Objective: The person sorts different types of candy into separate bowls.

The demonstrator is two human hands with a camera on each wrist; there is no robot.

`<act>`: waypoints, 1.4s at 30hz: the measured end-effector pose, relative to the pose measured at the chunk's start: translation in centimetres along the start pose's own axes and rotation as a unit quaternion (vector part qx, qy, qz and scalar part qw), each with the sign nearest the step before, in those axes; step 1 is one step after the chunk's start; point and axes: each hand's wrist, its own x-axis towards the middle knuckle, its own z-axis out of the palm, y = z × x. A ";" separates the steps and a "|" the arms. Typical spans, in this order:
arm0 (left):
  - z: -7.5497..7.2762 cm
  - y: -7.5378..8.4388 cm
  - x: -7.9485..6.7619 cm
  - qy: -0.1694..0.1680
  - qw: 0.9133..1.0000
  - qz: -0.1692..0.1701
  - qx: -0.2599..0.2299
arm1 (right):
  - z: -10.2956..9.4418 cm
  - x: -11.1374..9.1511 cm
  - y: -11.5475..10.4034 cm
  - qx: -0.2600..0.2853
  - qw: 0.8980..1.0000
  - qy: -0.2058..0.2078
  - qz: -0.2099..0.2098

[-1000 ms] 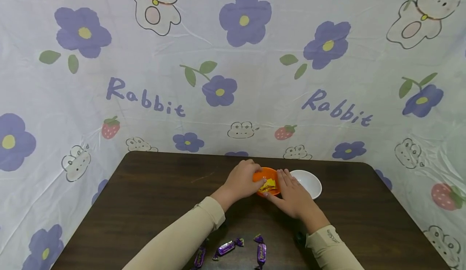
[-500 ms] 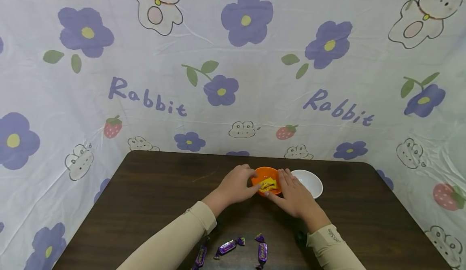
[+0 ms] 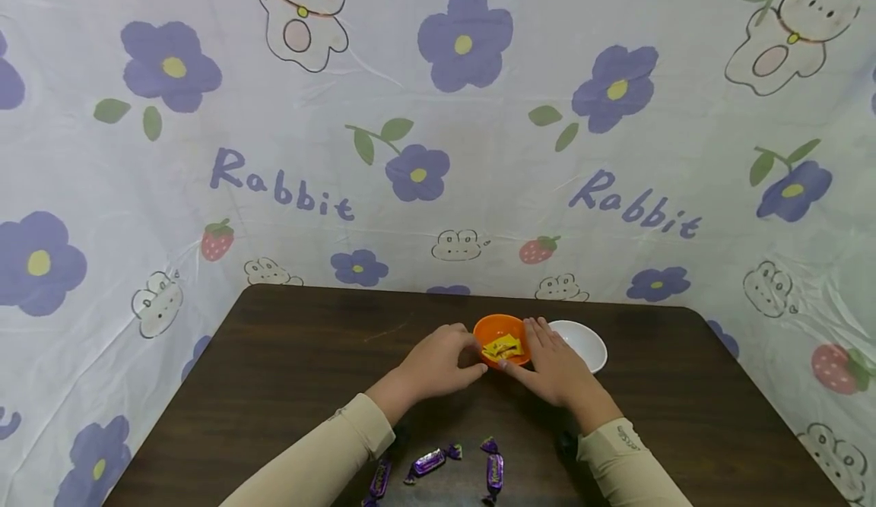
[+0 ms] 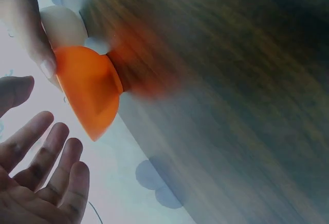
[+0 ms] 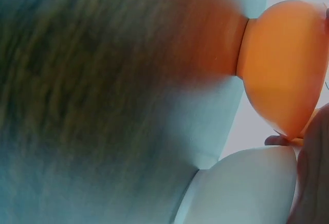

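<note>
Yellow-wrapped candies (image 3: pixel 505 349) lie inside a small orange bowl (image 3: pixel 494 324) toward the far side of the table. My right hand (image 3: pixel 556 370) rests at the bowl's right rim, fingers straight and thumb by its front edge. Beside the left rim is my left hand (image 3: pixel 438 362), holding nothing. In the left wrist view, the left hand's spread fingers (image 4: pixel 68 175) are apart from the orange bowl (image 4: pixel 92 88). A white bowl (image 3: pixel 587 346) stands just right of the orange one, partly covered by the right hand; its inside is partly hidden.
Purple-wrapped candies lie near the front of the dark wooden table (image 3: pixel 308 340): one at left (image 3: pixel 379 480), one in the middle (image 3: pixel 429 463) and one at right (image 3: pixel 495 470). A dark object (image 3: pixel 566 442) sits by the right wrist. A printed curtain (image 3: pixel 308 112) hangs behind.
My left hand has come out of the orange bowl and drawn back left and toward me, leaving the yellow candies inside. The right hand has stayed at the rim.
</note>
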 end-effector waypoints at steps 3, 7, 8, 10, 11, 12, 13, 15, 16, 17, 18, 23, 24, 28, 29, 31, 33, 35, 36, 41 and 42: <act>-0.1 0.2 -0.5 -0.009 1.000 0.002 0.002 | 0.0 -0.1 0.0 0.002 1.000 -0.001 0.002; -0.4 0.4 -1.1 -0.023 1.000 -0.004 -0.001 | 0.0 -0.2 0.0 0.003 1.000 -0.002 0.002; -0.4 0.5 -1.3 -0.028 1.000 -0.008 0.000 | 0.0 -0.1 0.0 0.003 1.000 -0.002 0.001; -0.6 0.5 -1.6 -0.039 0.999 -0.012 0.002 | 0.0 -0.1 0.0 0.003 1.000 -0.002 0.000; -0.7 0.5 -1.7 -0.044 0.999 -0.013 0.003 | -0.1 -0.1 0.0 0.003 1.000 -0.002 -0.001; -0.7 0.6 -1.8 -0.050 0.999 -0.013 0.003 | -0.1 -0.1 0.0 0.003 1.000 -0.002 -0.001; -0.7 0.6 -2.0 -0.057 0.998 -0.013 0.001 | -0.1 -0.2 0.1 0.004 1.000 -0.002 -0.001; -0.8 0.6 -2.2 -0.069 0.998 -0.009 -0.003 | -0.2 -0.2 0.1 0.005 1.000 -0.003 -0.001; -0.8 0.7 -2.4 -0.072 0.997 -0.007 -0.005 | -0.2 -0.2 0.0 0.005 1.000 -0.003 -0.001; -0.9 0.8 -2.5 -0.076 0.997 -0.005 -0.007 | -0.3 -0.2 0.1 0.004 1.000 -0.004 -0.001; -0.9 0.9 -2.7 -0.078 0.997 -0.002 -0.008 | -0.3 -0.3 0.1 0.005 1.000 -0.005 -0.001; -1.3 1.2 -3.4 -0.081 0.997 0.007 0.000 | -0.1 -0.5 0.4 0.006 1.000 -0.002 -0.003; -1.4 1.3 -3.6 -0.082 0.997 0.008 0.003 | 0.0 -0.5 0.4 0.005 1.000 0.000 -0.003; -1.6 1.4 -4.1 -0.092 0.996 0.007 0.008 | 0.0 -0.7 0.7 -0.002 1.000 0.010 -0.005; -1.7 1.5 -4.2 -0.095 0.995 0.007 0.007 | -0.1 -0.8 0.8 -0.004 1.000 0.012 -0.003; -1.8 1.6 -4.4 -0.099 0.995 0.008 0.008 | -0.3 -1.0 1.0 -0.001 1.000 0.019 -0.004; -1.9 1.8 -4.6 -0.101 0.995 0.012 0.006 | -0.6 -1.2 1.2 0.001 1.000 0.020 -0.001; -2.0 1.8 -4.7 -0.102 0.995 0.015 0.004 | -0.9 -1.4 1.5 -0.004 1.000 0.022 0.000; -2.0 1.8 -4.7 -0.103 0.995 0.016 0.004 | -1.0 -1.5 1.7 -0.005 1.000 0.022 0.000; -2.0 1.9 -5.1 -0.107 0.994 0.018 0.009 | -1.2 -1.9 2.5 -0.020 0.999 0.028 0.001; -2.0 1.9 -5.2 -0.108 0.994 0.019 0.010 | -1.2 -2.0 2.7 -0.020 0.999 0.032 0.002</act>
